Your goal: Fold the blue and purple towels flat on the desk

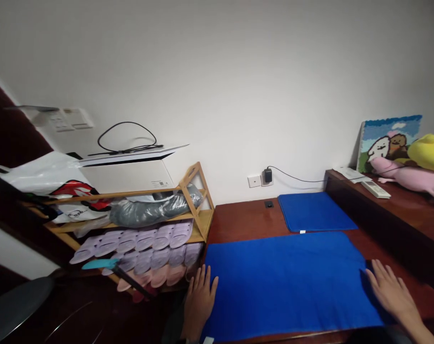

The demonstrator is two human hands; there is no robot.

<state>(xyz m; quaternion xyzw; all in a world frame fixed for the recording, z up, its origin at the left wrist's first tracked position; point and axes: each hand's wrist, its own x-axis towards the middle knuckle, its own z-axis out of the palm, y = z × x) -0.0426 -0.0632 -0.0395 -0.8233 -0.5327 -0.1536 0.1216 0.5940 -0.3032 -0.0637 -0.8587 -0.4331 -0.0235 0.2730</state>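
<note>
A large blue cloth (288, 286) lies spread over the reddish-brown wooden desk (243, 222), a few soft wrinkles along its near and right parts. My left hand (199, 298) rests at the cloth's left edge, fingers stretched out and holding nothing. At the right edge, my right hand (390, 289) is open, palm down, partly over the cloth's border and partly over the wood. Behind the large cloth lies a smaller folded blue cloth (315, 211) with a white tag on its near edge.
A wooden rack (204, 220) at left holds several slippers (157, 238), a plastic-wrapped grey bundle (155, 210) and a white box (131, 174). Right, a raised ledge bears a remote (376, 188), a pink plush toy (410, 177) and a picture (388, 141). A black adapter (268, 175) is plugged into the wall.
</note>
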